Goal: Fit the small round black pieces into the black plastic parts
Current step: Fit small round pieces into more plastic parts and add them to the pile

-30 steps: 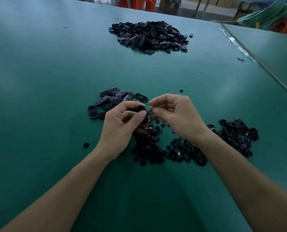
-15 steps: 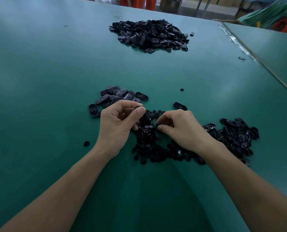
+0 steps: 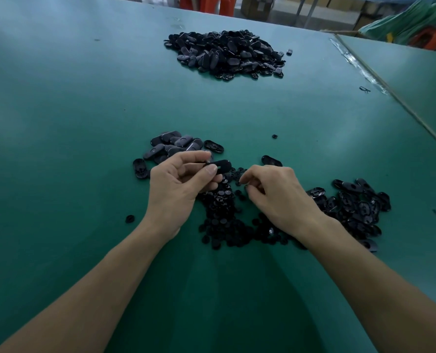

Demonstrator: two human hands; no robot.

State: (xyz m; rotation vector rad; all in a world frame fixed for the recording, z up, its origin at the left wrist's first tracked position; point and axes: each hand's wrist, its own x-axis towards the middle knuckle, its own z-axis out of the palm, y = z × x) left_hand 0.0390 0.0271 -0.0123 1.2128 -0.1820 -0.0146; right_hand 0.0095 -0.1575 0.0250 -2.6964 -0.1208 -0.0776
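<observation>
1. the left hand [image 3: 178,189] pinches 1 oval black part [image 3: 219,165] between thumb and fingers, lifted just above the green worktop [image 3: 59,123]; its grip is narrow, closed round that part.
2. the right hand [image 3: 280,197] hangs with curled fingers over the pile of small round pieces [image 3: 224,220]; i cannot tell whether its grip holds a piece.
3. a left group of parts [image 3: 173,146] lies just beyond the left hand, and a right group of parts [image 3: 357,202] lies beside the right wrist.
4. a big far heap [image 3: 224,53] sits well apart, with a broad stretch of green between it and the near groups.
5. at the right, a taped seam [image 3: 390,90] runs diagonally along the worktop's edge.
</observation>
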